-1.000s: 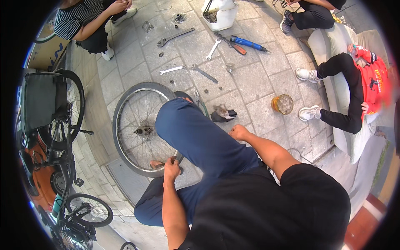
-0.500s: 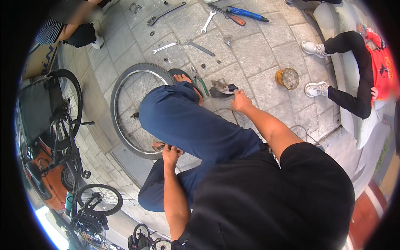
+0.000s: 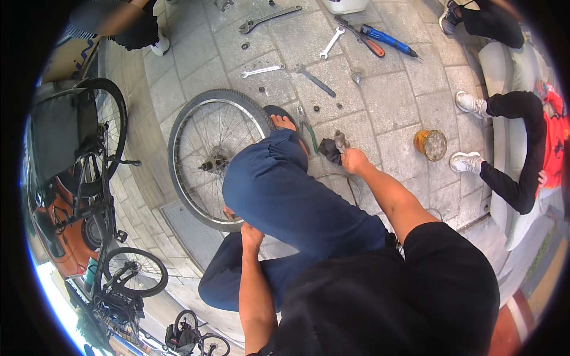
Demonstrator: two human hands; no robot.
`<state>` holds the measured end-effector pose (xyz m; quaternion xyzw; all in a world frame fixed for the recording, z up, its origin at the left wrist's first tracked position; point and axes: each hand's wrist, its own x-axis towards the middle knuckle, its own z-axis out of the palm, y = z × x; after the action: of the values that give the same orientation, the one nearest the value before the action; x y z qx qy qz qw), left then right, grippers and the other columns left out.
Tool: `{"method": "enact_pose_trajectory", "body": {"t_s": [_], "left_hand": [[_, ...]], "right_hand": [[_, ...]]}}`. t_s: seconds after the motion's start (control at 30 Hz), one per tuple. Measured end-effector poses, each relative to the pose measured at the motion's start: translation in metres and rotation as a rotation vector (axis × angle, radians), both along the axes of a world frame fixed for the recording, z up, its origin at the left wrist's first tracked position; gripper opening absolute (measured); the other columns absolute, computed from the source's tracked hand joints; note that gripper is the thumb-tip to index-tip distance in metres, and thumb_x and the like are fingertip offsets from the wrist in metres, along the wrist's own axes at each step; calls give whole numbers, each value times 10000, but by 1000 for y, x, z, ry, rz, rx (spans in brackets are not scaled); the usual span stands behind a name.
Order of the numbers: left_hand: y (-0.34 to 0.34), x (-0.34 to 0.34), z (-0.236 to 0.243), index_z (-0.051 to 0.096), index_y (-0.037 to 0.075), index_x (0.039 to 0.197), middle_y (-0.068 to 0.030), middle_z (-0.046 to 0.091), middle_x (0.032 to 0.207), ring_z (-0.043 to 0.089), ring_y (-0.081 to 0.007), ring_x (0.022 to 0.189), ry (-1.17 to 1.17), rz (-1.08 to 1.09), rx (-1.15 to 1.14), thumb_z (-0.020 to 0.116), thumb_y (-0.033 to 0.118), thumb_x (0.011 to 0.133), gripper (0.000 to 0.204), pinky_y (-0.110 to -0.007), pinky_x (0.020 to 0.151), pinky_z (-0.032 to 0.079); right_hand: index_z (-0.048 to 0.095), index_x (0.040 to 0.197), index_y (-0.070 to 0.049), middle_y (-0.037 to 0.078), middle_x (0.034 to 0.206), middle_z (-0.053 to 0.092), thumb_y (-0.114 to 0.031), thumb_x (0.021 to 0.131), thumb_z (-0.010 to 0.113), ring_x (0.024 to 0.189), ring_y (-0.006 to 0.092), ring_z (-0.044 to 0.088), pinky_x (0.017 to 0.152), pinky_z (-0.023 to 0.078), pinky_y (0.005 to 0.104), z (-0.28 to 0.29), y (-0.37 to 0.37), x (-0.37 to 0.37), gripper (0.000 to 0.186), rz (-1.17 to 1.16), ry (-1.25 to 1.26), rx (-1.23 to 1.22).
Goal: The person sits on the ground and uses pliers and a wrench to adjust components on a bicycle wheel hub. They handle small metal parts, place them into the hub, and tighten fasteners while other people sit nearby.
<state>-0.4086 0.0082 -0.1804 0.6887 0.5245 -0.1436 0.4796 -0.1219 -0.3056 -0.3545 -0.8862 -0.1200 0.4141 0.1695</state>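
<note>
Cloth (image 3: 331, 151), dark and crumpled, now sits bunched in the right hand (image 3: 354, 161), its fingers seemingly clasped on it; half a second ago it lay flatter, so that hand is now occupied. The left hand (image 3: 252, 238) curls by the near edge of the wheel (image 3: 218, 160); its grip I cannot tell. Knobbly rubber tyre (image 3: 173, 151), rough stone paving (image 3: 386, 89).

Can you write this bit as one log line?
left hand: by bike wheel | right hand: at dark cloth, grip unclear | big wrench: on paving
</note>
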Motion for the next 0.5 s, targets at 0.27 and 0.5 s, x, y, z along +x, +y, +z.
{"method": "enact_pose_trajectory", "body": {"t_s": [0.27, 0.5], "left_hand": [[-2, 3, -26, 716, -51, 1083, -82, 716, 829, 646, -123, 706, -99, -105, -15, 703, 268, 1016, 326, -316, 617, 537], [6, -27, -67, 682, -93, 1188, -105, 737, 919, 669, -154, 717, 12, 75, -181, 611, 143, 1030, 293, -323, 669, 555]], "right_hand": [[777, 1004, 74, 360, 1106, 727, -115, 890, 592, 1136, 470, 713, 1011, 570, 526, 14, -11, -14, 288, 100, 81, -63], [776, 1092, 76, 315, 1140, 753, -187, 873, 615, 1060, 445, 755, 919, 605, 497, 72, -12, -7, 378, 339, 349, -112]]}}
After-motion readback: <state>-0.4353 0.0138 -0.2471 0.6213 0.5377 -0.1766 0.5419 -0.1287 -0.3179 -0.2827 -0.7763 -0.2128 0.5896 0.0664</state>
